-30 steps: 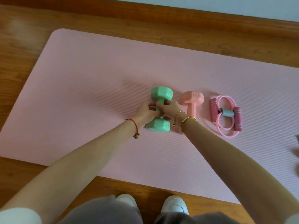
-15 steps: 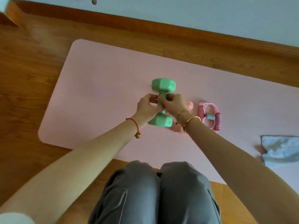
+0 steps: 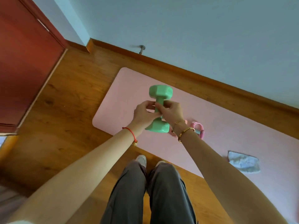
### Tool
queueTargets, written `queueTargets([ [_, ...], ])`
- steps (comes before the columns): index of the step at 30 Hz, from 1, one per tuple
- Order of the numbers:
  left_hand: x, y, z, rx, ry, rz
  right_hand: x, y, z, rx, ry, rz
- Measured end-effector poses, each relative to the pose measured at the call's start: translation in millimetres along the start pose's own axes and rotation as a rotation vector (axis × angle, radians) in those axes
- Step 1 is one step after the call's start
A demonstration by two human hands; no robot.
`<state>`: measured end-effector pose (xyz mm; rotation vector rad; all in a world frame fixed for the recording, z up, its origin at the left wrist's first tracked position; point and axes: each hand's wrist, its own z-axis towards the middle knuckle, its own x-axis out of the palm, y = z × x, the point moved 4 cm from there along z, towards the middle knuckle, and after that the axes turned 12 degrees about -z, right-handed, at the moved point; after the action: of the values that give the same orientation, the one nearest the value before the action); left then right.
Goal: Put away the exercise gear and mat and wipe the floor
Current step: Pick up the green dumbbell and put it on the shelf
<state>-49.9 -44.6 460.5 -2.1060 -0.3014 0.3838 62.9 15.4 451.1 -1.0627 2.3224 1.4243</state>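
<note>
Now clear of pink mat [image 3: 126,97], above its left end: green dumbbell [image 3: 160,93], roughly upright. Gripped at narrow middle bar by left hand [image 3: 144,113] and right hand [image 3: 171,112], with fingers curled round bar between two hexagonal heads. Likely heavy for size, rigid, smooth-coated, so prone to slip; best taken at bar, never by head. Worth carrying low, over mat rather than wooden floor [image 3: 64,118], in case of drop. Lying on mat: pink resistance band [image 3: 198,128] mid-width, crumpled cloth [image 3: 243,161] nearer front edge.
</note>
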Motion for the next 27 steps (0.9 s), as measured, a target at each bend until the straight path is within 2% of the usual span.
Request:
queueTargets([
  [6, -62, -86, -99, 0.054, -0.106, -0.005, -31, 103, -99, -0.079, 0.104, 0.019],
  [12, -125, -126, -186, 0.025, -0.264, -0.026, -18, 173, -174, -0.172, 0.289, -0.026],
  [18, -201, -122, -251, -0.017, -0.470, -0.077, 41, 228, -232, -0.295, 0.458, -0.174],
  [22, -275, -88, -304, -0.064, -0.666, -0.211, 117, 260, -283, -0.412, 0.598, -0.330],
  [24, -282, -81, -310, -0.079, -0.670, -0.214, 132, 264, -287, -0.449, 0.609, -0.353],
  [27, -331, -56, -345, -0.108, -0.757, -0.296, 192, 276, -321, -0.472, 0.682, -0.419],
])
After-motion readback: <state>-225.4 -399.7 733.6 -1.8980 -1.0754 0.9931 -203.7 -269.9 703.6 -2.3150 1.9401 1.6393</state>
